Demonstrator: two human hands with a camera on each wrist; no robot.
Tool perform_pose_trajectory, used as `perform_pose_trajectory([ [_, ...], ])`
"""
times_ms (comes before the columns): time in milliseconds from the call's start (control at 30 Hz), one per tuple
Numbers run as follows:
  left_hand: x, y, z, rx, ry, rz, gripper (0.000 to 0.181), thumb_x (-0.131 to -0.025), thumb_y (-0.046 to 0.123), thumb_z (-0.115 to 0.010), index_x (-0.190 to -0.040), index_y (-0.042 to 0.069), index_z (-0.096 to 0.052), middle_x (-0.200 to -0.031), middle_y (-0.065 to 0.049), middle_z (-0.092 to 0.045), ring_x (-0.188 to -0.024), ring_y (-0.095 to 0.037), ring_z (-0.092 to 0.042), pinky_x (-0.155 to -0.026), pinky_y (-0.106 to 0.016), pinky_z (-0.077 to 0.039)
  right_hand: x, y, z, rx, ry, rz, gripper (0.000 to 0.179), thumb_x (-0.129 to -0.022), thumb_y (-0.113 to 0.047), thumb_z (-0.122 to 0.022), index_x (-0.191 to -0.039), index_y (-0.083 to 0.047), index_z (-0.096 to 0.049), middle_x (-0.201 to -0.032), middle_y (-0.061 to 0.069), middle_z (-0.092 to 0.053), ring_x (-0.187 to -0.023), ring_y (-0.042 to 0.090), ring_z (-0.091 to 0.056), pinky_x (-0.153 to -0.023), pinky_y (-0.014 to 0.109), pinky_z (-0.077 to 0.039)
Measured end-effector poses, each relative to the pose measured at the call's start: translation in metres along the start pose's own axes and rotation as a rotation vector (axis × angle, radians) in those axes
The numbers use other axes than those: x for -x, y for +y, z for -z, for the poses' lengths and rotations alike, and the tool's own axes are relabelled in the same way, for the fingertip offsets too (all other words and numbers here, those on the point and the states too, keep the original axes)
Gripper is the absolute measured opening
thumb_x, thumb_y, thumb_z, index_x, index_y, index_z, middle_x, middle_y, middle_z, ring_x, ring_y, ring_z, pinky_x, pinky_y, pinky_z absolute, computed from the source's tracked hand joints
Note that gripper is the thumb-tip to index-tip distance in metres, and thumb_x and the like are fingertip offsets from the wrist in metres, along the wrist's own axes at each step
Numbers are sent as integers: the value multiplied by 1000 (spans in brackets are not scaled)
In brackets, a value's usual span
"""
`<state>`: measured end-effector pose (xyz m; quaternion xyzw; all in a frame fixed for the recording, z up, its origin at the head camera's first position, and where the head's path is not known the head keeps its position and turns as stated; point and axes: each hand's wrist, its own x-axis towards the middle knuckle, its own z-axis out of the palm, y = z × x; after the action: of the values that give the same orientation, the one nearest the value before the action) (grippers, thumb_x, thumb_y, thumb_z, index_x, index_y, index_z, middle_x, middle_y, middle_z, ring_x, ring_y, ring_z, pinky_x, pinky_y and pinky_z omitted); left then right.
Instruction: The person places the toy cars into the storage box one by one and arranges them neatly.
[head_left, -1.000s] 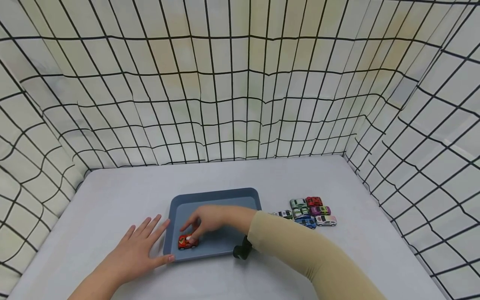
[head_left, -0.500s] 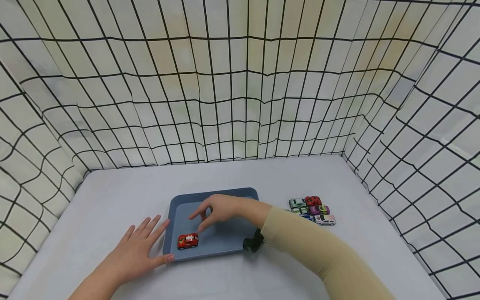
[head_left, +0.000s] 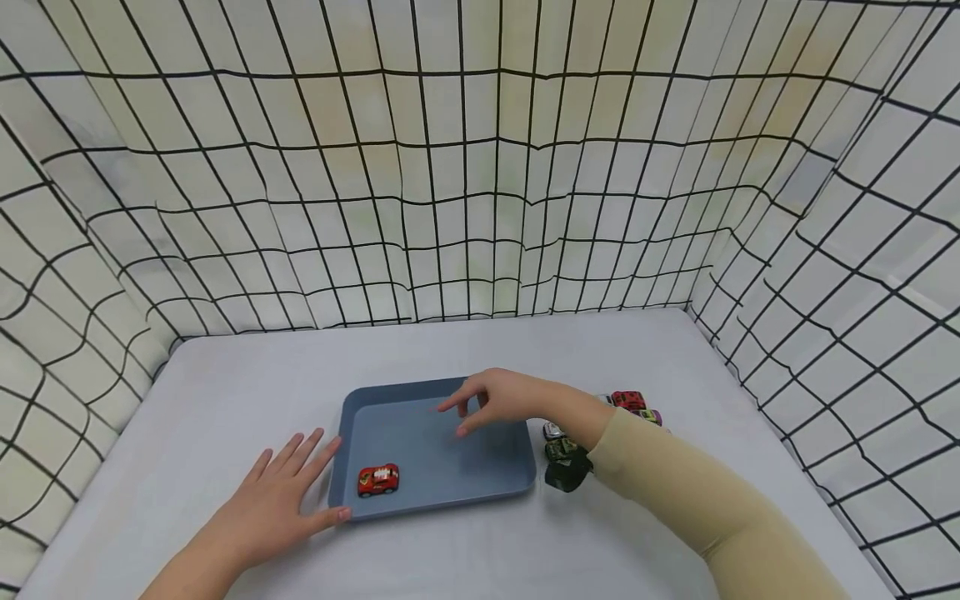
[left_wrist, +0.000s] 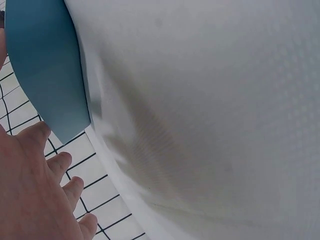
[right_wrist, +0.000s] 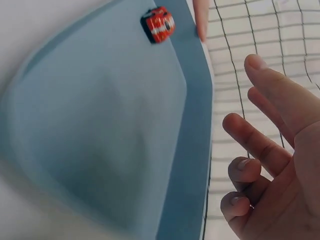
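Observation:
A red toy car [head_left: 378,480] sits in the front left corner of a blue-grey tray [head_left: 435,502]; the right wrist view shows the same red toy car [right_wrist: 159,24]. My left hand [head_left: 273,497] lies with spread fingers at the tray's left side, its thumb and a fingertip by the rim. Over the right part of the tray hovers my right hand [head_left: 502,397], fingers loosely bent with nothing between them. In the right wrist view the right hand [right_wrist: 280,155] has thumb and fingers apart. Under and behind the right forearm, several toy cars are partly hidden.
Right of the tray stand more toy cars, among them a red one [head_left: 628,401] and a dark green one [head_left: 559,450]. A black wrist camera [head_left: 567,472] hangs below the right wrist. Black netting [head_left: 465,200] over white cloth encloses the white table [head_left: 420,350] at the back and sides.
My right hand has let go of the red toy car and moved up and right across the tray. The car stays in the tray's front left corner. My left hand has not moved.

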<state>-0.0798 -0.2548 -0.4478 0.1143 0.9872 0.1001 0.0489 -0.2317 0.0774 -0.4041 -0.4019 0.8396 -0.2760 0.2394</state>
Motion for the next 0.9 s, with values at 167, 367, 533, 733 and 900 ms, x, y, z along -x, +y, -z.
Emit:
perform_pose_trajectory([
  [167, -1, -1, -1, -6, 3, -7, 105, -75, 82, -57, -154, 15, -38, -158, -20, -30, -144, -46, -23, -112, -70, -15, 32, 18, 15, -21, 52, -35, 45, -87, -34, -77, -130, -29, -67, -109, 1, -67, -72, 15, -53, -63, 28, -47],
  [367, -2, -2, 0, -11, 0, -3, 107, -75, 84, -55, -154, 14, -38, -158, -21, -30, -144, -46, -23, -112, -70, -14, 72, 40, 34, -17, 83, -108, 43, -89, -31, -76, -131, -26, -67, -112, 5, -66, -80, 18, -55, -67, 32, -48],
  [533, -1, -2, 0, -11, -2, -2, 107, -74, 84, -56, -154, 14, -38, -158, -21, -30, -144, -47, -23, -112, -71, -15, 95, 57, 43, -3, 91, -160, 44, -88, -31, -77, -130, -24, -67, -110, 5, -66, -79, 18, -54, -66, 32, -48],
  [733, -1, -4, -1, -11, -6, -2, 108, -74, 84, -55, -154, 14, -37, -158, -21, -29, -144, -46, -23, -112, -71, -15, 108, 66, 47, -23, 88, -166, 41, -88, -31, -77, -128, -24, -69, -108, 4, -66, -78, 19, -53, -64, 32, -46],
  [900, -1, -4, -1, -16, -4, -6, 107, -74, 84, -56, -154, 15, -37, -158, -20, -30, -144, -46, -23, -112, -70, -15, 109, 73, 47, -7, 54, -188, 42, -89, -28, -76, -129, -18, -69, -109, 4, -66, -78, 19, -54, -64, 31, -47],
])
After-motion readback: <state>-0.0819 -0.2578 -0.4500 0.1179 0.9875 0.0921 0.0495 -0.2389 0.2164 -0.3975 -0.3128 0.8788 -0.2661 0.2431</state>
